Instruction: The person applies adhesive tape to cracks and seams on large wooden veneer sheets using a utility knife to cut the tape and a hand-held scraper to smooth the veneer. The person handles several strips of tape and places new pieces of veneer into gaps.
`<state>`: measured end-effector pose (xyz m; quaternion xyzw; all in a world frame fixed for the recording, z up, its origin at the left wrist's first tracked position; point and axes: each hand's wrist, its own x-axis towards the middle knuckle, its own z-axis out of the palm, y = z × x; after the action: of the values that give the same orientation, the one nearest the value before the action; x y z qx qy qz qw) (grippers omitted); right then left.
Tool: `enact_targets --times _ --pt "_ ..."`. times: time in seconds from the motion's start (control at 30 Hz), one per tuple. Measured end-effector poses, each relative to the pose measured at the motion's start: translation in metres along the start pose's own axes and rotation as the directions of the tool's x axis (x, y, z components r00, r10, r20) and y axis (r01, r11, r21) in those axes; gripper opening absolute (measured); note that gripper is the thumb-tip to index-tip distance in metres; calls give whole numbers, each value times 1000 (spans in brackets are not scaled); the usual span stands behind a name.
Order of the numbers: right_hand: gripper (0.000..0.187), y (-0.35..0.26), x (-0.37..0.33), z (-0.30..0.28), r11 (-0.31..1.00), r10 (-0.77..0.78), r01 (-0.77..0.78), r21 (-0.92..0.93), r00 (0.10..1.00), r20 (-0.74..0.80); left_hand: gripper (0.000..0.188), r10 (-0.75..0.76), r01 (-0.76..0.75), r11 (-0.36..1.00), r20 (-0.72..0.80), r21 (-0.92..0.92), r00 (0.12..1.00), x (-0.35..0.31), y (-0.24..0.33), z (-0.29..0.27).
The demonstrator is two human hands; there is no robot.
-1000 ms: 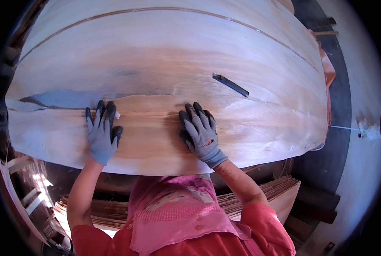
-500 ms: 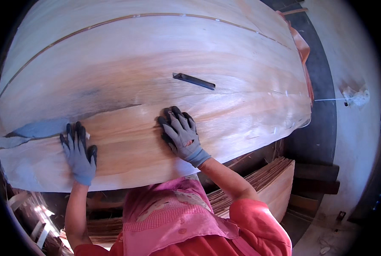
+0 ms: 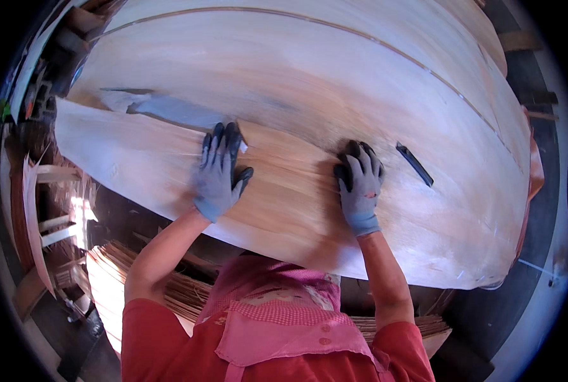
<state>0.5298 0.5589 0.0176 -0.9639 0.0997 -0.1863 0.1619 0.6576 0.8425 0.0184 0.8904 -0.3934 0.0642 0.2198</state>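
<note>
Head view: wood sheet is spread under L hand, flat w/ thumb wide, & R hand, fingers slightly bent. Bluish patch seen nr L, black tool nr R; sheet stack sunlit below.

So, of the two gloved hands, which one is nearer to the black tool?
The right hand: the black tool lies just to its right. The left hand is farther away, beside the bluish patch.
</note>
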Motion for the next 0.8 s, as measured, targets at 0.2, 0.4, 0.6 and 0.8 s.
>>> enact_targets --times 0.2,0.4,0.6,0.8 --pt "27 6 7 -9 995 20 -15 96 998 -56 82 -110 110 993 -10 35 994 5 5 2" --pt "31 12 22 0 998 41 -38 54 998 -41 84 -124 123 987 0 107 992 21 0 3" --pt "44 -14 27 -4 999 -38 34 -36 994 -100 88 -166 166 983 1 81 986 21 -3 9" --pt "48 -51 13 1 986 -158 161 -52 986 46 91 -158 158 984 -7 84 987 23 -2 10"
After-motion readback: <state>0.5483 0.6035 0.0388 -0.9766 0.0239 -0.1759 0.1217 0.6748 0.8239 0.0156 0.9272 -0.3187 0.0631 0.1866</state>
